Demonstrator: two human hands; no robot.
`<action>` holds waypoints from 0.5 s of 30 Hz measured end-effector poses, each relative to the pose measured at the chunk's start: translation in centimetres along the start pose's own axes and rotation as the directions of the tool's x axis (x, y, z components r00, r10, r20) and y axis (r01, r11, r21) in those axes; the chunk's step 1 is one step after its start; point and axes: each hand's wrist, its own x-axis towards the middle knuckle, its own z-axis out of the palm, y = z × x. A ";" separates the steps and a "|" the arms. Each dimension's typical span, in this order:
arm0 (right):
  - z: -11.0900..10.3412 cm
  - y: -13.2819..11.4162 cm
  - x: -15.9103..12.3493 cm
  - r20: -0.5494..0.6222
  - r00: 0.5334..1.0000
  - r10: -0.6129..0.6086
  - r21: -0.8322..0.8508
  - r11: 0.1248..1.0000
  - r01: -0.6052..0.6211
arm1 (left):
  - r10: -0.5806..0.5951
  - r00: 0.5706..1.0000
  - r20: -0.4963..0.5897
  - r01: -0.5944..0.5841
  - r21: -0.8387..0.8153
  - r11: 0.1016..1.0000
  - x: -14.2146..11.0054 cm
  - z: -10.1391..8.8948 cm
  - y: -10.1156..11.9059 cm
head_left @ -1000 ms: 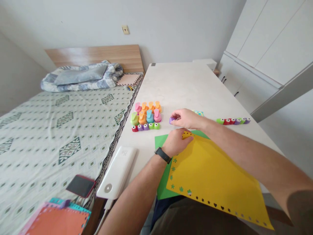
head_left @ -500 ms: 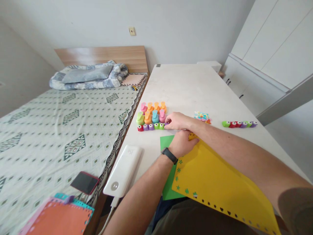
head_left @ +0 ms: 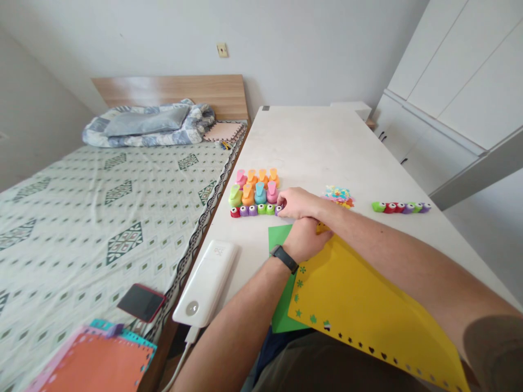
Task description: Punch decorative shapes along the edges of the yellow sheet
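My right hand (head_left: 300, 202) reaches across my left arm. Its bent fingertips are on a small purple craft punch (head_left: 278, 210) at the right end of the front row of punches. My left hand (head_left: 306, 239), with a dark band at the wrist, grips the top edge of a yellow paper sheet (head_left: 359, 299); the thumb lies on top and the other fingers are mostly hidden. Small shapes are punched along the sheet's edges. A green sheet (head_left: 280, 234) lies partly under the yellow one. Behind the front row stand larger punches (head_left: 260, 193) in two rows.
Loose paper cut-outs (head_left: 338, 195) lie beyond my right forearm. Farther right is another row of small punches (head_left: 400, 207). A white power bank (head_left: 206, 286) with a cable sits at the table's left edge. Punched sheets (head_left: 102, 359) and a phone (head_left: 141, 302) are on the bed.
My right fingers have shifted slightly, so the purple punch at the row's end shows more. My left hand and the yellow sheet stay put. The view has moved very slightly.
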 end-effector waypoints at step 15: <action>0.6 0.4 0.8 -0.051 0.999 0.000 0.011 1.000 0.001 | 0.018 1.000 -0.024 -0.020 -0.058 0.998 0.0 0.1 -0.3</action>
